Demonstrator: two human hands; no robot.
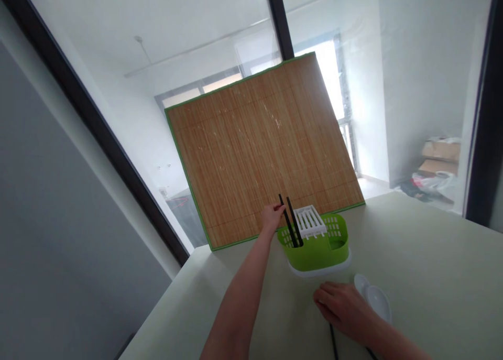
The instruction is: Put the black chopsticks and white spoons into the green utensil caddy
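Note:
My left hand pinches the upper end of a black chopstick, whose lower part stands in the left part of a green basket. Another black chopstick leans beside it in the same part. A white slatted rack sits on the middle of the basket, which has a white base. Low on the right, my right hand rests near the tabletop with its fingers curled together. A thin black stick shows below it; whether the fingers hold it is hidden.
White round dishes lie beside my right hand on the pale table. Behind the basket, a bamboo mat with green edging leans against a glass partition. Cardboard boxes and plastic are beyond the glass at right.

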